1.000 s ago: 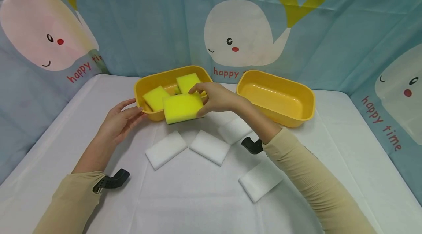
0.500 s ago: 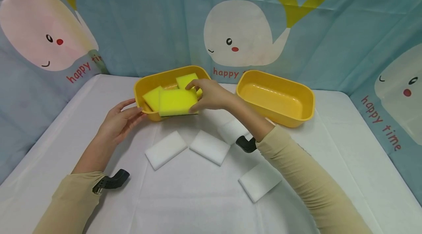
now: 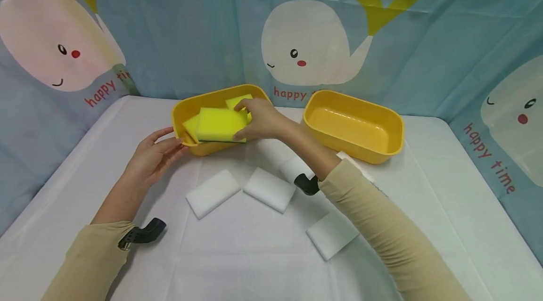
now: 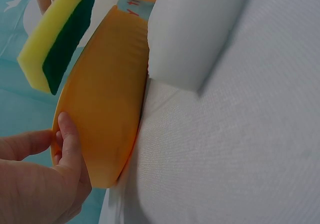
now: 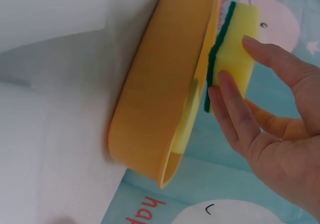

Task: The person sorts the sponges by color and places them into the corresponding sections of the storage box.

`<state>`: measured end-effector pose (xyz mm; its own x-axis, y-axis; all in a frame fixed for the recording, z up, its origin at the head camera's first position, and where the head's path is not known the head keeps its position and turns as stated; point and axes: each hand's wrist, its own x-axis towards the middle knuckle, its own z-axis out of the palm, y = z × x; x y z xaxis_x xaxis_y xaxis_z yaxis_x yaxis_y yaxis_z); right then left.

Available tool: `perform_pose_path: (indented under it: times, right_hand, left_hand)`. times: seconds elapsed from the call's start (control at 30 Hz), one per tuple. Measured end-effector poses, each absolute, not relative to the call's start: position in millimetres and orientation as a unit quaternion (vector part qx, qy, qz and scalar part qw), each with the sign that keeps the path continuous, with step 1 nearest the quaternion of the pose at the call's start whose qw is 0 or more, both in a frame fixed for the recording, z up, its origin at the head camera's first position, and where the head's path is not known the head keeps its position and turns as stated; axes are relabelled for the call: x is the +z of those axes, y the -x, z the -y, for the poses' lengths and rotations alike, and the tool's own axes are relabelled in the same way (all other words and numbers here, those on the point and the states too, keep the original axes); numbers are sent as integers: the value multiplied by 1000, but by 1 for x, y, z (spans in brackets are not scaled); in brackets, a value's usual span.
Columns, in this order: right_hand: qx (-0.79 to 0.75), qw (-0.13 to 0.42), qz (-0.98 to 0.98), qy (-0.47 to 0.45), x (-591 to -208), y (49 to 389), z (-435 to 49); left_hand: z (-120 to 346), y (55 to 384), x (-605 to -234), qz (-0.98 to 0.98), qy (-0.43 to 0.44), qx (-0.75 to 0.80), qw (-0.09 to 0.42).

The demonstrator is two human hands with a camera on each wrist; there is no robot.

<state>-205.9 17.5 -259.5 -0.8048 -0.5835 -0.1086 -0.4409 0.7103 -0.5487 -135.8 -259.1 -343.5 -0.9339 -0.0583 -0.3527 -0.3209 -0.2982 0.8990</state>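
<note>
Between the thumb and fingers of my right hand [image 3: 263, 119] is a yellow scrub sponge [image 3: 220, 124] with a dark green scouring underside [image 4: 70, 42]. It hangs close over the left yellow plastic tub [image 3: 208, 149], overlapping its front rim in the head view. The right wrist view has the sponge [image 5: 235, 54] just above the tub's opening. More yellow sponges lie inside that tub, partly hidden by the held one. My left hand [image 3: 152, 157] pinches the tub's left end at the rim, thumb and fingers on either side in the left wrist view.
A second yellow tub [image 3: 352, 143] stands to the right, nothing inside it. Several white foam blocks, such as this block [image 3: 213, 193] and this one [image 3: 332, 235], lie on the white tablecloth [image 3: 237, 263]. A whale-print curtain [image 3: 203, 32] hangs behind the tubs.
My right hand has carried the yellow sponge left and farther back, from in front of the left tub to over its opening. The left hand has kept its place at the rim.
</note>
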Motion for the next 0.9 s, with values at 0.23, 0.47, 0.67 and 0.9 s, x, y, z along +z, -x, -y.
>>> perform_pose_path:
  times: [0.23, 0.47, 0.67, 0.9]
  right_hand:
    - [-249, 131, -921, 269, -261, 207, -6]
    - [-256, 135, -922, 256, -261, 207, 0]
    - [-266, 136, -922, 245, -262, 208, 8]
    - [-280, 136, -921, 233, -264, 211, 17]
  left_hand:
    - [261, 135, -344, -576, 157, 797, 88]
    - [261, 136, -345, -577, 158, 796, 89]
    - [261, 137, -344, -575, 162, 797, 91]
    - [262, 136, -343, -569, 157, 802, 94]
